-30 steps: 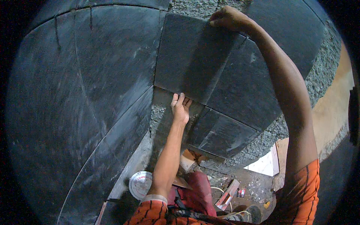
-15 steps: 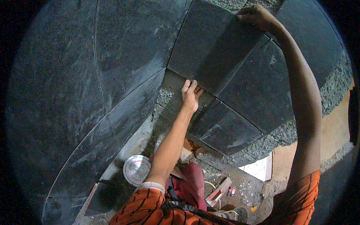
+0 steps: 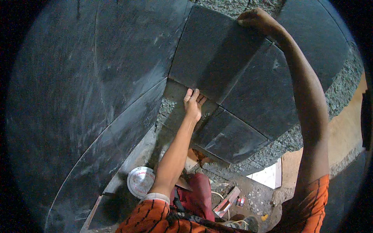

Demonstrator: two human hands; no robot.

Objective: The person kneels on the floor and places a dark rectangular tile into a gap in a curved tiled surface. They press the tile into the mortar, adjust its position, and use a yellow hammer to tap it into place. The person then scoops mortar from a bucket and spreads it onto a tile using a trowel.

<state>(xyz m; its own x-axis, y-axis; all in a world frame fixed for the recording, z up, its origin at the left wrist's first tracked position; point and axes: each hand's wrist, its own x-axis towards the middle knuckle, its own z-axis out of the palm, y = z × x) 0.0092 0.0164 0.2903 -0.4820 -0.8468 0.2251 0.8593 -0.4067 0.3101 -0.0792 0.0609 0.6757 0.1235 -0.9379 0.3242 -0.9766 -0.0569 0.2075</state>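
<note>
A large dark grey wall tile (image 3: 210, 50) sits against the wall between both my hands. My left hand (image 3: 193, 106) is under its lower edge, fingertips curled and pressed up against that edge. Stretched up high, my right hand (image 3: 258, 20) grips the tile's upper edge with bent fingers; part of the grip is hidden. To its right, another dark tile (image 3: 258, 89) is fixed on the wall, with a smaller cut tile (image 3: 231, 136) lower down. Bare grey wall (image 3: 173, 97) shows below the held tile.
Larger dark tiles (image 3: 128, 50) cover the adjoining wall at left. Rough mortar (image 3: 279, 141) borders the tiles at right. Below are a round white lid (image 3: 140, 182), a white tile piece (image 3: 268, 176), a reddish-grey bar-shaped object (image 3: 226, 202) and scattered debris on the floor.
My view has shifted slightly, so the wall and both hands appear a little lower and to the left. Both hands keep their places on the tile's edges.
</note>
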